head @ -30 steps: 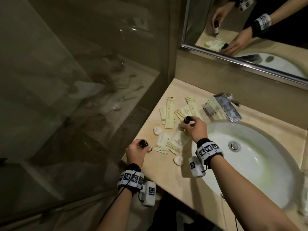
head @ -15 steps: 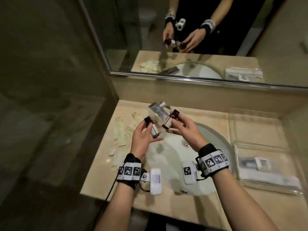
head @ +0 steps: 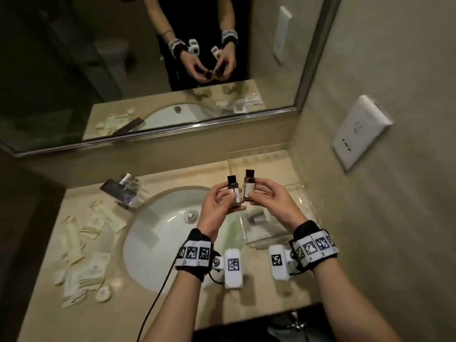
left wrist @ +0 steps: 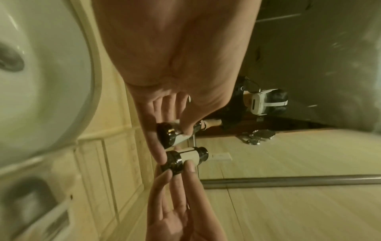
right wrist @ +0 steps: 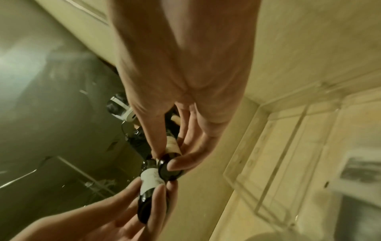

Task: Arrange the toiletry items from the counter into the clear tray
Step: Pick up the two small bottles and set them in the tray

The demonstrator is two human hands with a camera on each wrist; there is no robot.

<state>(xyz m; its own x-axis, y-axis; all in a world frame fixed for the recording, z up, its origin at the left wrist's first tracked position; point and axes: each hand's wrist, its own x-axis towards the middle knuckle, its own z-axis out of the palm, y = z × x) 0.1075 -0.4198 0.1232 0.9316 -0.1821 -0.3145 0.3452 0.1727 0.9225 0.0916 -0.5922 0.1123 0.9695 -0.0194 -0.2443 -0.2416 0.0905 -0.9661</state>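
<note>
The left hand (head: 215, 208) pinched a small dark brown glass bottle with a black cap and a white label (head: 234, 192), thumb on one side and fingers curled round the other, and the right hand (head: 271, 201) clamped a second small dark bottle of the same kind (head: 248, 186) in the same way. Both bottles stood upright, caps up, side by side and just about touching, held in the air above the right rim of the round white sink basin (head: 158, 233) and near the clear plastic tray (head: 283, 193). The tray sat on the beige stone counter (head: 138, 314) to the right of the basin, against the right wall; a dark rectangular thing showed through its near part, too blurred to tell what it was. The basin lay between the tray and the rest of the toiletries: pale flat sachets and packets (head: 93, 223) were scattered over the counter to the left of the basin, with a few small round white pieces (head: 103, 293) near the front edge. A chrome faucet (head: 121, 191) stood behind the basin at the back left. A framed mirror (head: 172, 70) ran along the back wall and reflected the arms and bottles. A white wall plate (head: 357, 129) hung on the right wall above the tray.
</note>
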